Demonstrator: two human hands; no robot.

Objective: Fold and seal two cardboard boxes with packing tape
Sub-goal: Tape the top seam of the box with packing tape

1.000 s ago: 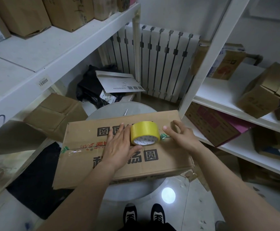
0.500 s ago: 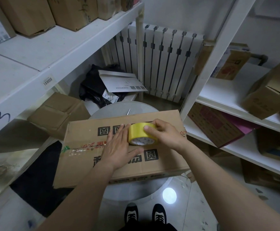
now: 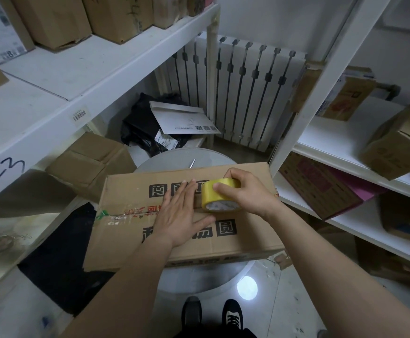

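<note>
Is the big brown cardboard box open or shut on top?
Shut. The brown cardboard box has its top flaps lying flat; the left hand presses on them, and the right hand grips the yellow tape roll.

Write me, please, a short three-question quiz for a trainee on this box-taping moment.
1. True or false: the left hand lies flat, fingers straight, on top of the cardboard box.
2. What does the right hand grip? A) a marker pen B) the yellow tape roll C) a stapler
3. In a few words: what does the box rest on?

Key
1. True.
2. B. The roll stands on the box's top, just right of the left hand.
3. The round grey table.
</note>
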